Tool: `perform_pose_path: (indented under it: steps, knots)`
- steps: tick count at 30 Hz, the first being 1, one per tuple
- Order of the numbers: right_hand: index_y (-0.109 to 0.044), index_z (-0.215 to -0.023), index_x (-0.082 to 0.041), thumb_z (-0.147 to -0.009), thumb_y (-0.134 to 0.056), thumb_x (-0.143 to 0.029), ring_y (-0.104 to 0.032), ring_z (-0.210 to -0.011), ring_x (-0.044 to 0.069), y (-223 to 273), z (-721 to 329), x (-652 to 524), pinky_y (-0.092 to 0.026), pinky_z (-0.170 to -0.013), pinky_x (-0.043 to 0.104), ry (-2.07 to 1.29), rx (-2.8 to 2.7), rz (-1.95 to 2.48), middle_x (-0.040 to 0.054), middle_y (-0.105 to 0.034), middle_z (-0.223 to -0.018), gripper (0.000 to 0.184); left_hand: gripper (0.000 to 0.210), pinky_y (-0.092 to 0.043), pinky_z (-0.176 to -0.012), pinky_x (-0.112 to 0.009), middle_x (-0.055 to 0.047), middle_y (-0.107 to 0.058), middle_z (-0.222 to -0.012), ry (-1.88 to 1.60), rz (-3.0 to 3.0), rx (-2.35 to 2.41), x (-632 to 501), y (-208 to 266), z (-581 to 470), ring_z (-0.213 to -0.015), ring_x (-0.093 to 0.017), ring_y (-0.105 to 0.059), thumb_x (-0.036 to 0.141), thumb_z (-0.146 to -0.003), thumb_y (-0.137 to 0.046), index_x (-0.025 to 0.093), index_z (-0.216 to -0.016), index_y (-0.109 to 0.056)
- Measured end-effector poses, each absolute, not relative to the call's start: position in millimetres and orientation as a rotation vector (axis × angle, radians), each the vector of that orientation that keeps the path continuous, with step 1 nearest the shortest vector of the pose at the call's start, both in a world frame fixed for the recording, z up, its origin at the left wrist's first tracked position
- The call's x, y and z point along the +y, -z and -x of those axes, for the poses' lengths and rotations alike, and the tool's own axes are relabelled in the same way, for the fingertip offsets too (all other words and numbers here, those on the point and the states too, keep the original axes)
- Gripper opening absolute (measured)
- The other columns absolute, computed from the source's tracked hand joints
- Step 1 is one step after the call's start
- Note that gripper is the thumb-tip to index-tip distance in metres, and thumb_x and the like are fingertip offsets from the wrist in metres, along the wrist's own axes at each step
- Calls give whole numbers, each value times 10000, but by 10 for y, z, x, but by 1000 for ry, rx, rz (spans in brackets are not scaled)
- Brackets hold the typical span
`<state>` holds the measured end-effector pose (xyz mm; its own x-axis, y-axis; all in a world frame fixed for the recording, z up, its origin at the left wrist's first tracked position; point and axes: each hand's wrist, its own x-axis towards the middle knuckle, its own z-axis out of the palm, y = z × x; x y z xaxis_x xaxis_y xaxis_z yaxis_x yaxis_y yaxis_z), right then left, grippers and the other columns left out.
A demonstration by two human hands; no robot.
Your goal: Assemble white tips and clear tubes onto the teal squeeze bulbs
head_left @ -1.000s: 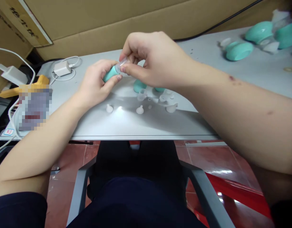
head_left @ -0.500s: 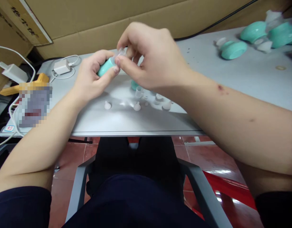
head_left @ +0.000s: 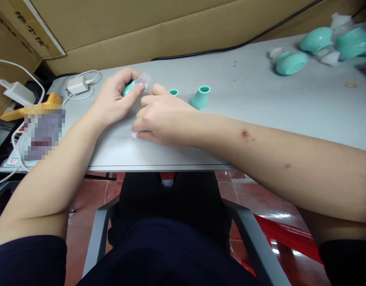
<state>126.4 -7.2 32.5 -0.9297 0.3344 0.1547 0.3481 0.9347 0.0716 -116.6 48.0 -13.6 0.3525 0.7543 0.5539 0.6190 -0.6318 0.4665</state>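
Note:
My left hand [head_left: 115, 93] is wrapped round a mint-green bulb-shaped piece [head_left: 129, 88], holding it tilted over the left part of the table. A clear plastic part [head_left: 144, 78] sticks out of its upper end. Beside it, my right hand [head_left: 160, 115] is low at the tabletop with its fingers curled down. A small white cap-like piece [head_left: 134, 135] peeks out under those fingertips; how firmly they grip it is hidden. Behind the right hand and wrist stand two mint-green pieces with round open necks, one mostly covered [head_left: 173, 92] and one taller [head_left: 202, 97].
Several green pieces with clear and white parts [head_left: 291, 62] lie at the back right, near a pale ring [head_left: 351, 85]. On the left are a white charger [head_left: 77, 84], a yellow tool [head_left: 48, 104] and a blurred-out flat item [head_left: 45, 133]. Cardboard [head_left: 120, 31] walls the back edge.
My right hand has left the clear part at the green piece and come down to the tabletop, over a small white piece. My left hand keeps its hold and has barely moved.

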Motion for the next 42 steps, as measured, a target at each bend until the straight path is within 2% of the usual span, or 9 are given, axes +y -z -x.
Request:
perform_pose_path:
  steps: [3, 6, 9, 13, 16, 21, 26, 35, 42]
  knots:
    - [-797, -837, -211, -1020, -682, -227, -703, -905, 259, -388, -1429, 56, -504, -1092, 540, -124, -2667, 452, 40, -771, -844, 217, 730, -569, -1045, -494, -3, -778, -1181, -1100, -2452, 1251, 441, 116, 1141, -1080, -232, -627, 972, -1025, -550, 274, -1201, -670]
    - [-846, -1074, -195, -1052, -661, -273, -753, -928, 176, -455, -1614, 233, -573, -900, 361, -254, -2395, 451, 37, -837, -1051, 201, 694, -576, -1013, -511, -22, -782, -1169, -1073, -2491, 1222, 353, 39, 1089, -1040, -238, -664, 946, -1038, -559, 282, -1193, -690]
    - [-827, -984, -153, -975, -769, -267, -731, -850, 126, -470, -1704, 388, -549, -787, 298, -431, -2098, 428, 50, -824, -986, 128, 567, -580, -938, -514, -56, -774, -1117, -1091, -2488, 1183, 247, -37, 1032, -983, -263, -700, 842, -1077, -584, 295, -1186, -689]
    - [-818, -960, -116, -937, -818, -201, -688, -795, 108, -429, -1681, 473, -499, -713, 280, -585, -2056, 496, 66, -795, -938, 88, 579, -572, -981, -515, -46, -769, -1147, -1035, -2504, 1174, 207, -63, 1016, -993, -237, -669, 818, -1093, -603, 265, -1245, -684]
    - [-808, -958, -125, -925, -822, -159, -688, -802, 105, -418, -1658, 466, -486, -710, 272, -584, -2067, 493, 49, -791, -931, 49, 623, -574, -1006, -504, -31, -765, -1135, -1064, -2511, 1177, 230, -47, 1011, -983, -218, -639, 854, -1073, -624, 258, -1241, -697]
    - [-825, -967, -125, -962, -845, -227, -658, -800, 110, -426, -1675, 466, -479, -724, 291, -607, -2097, 469, 57, -797, -936, 104, 615, -594, -962, -479, -30, -768, -1098, -1172, -2523, 1175, 163, -38, 921, -965, -222, -649, 855, -1096, -575, 260, -1186, -701]
    - [-874, -996, -116, -925, -884, -202, -603, -733, 98, -426, -1706, 510, -463, -687, 282, -668, -2080, 444, 61, -804, -893, 112, 644, -574, -995, -470, -34, -775, -1159, -1089, -2568, 1223, 162, -30, 945, -1036, -220, -664, 838, -1130, -534, 231, -1286, -685]
    - [-920, -1048, -172, -890, -892, -405, -602, -751, 135, -499, -1790, 524, -445, -697, 320, -719, -2143, 569, 74, -802, -896, 282, 532, -627, -893, -369, -71, -838, -1095, -1317, -2655, 1139, 82, -43, 835, -945, -241, -770, 710, -1141, -617, 229, -1228, -825]
    - [-900, -1072, -86, -953, -864, -351, -582, -781, 125, -500, -1781, 477, -443, -741, 304, -673, -2192, 542, 102, -780, -910, 293, 393, -595, -779, -324, -55, -810, -934, -1452, -2761, 1071, 115, 25, 788, -819, -202, -742, 555, -1132, -673, 237, -1237, -878]
